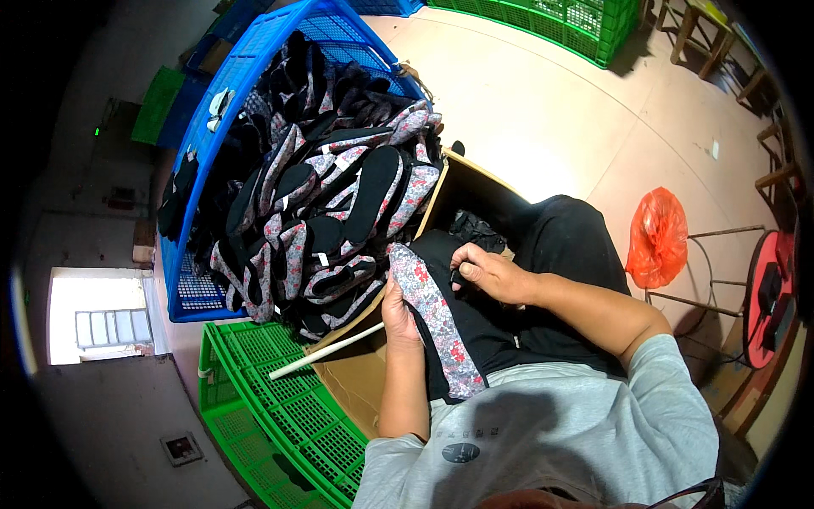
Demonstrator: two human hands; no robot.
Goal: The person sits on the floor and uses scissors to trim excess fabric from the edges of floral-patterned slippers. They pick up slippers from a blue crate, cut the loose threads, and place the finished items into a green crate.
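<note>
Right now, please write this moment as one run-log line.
Left hand: holds grey-red floral fabric piece | right hand: pinches small black object | ahead: blue plastic crate heaped with floral, black-soled fabric slippers

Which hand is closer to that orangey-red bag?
The right hand. It is over the lap, left of the orange-red bag and apart from it. The left hand is farther left, holding the flowery piece.
</note>
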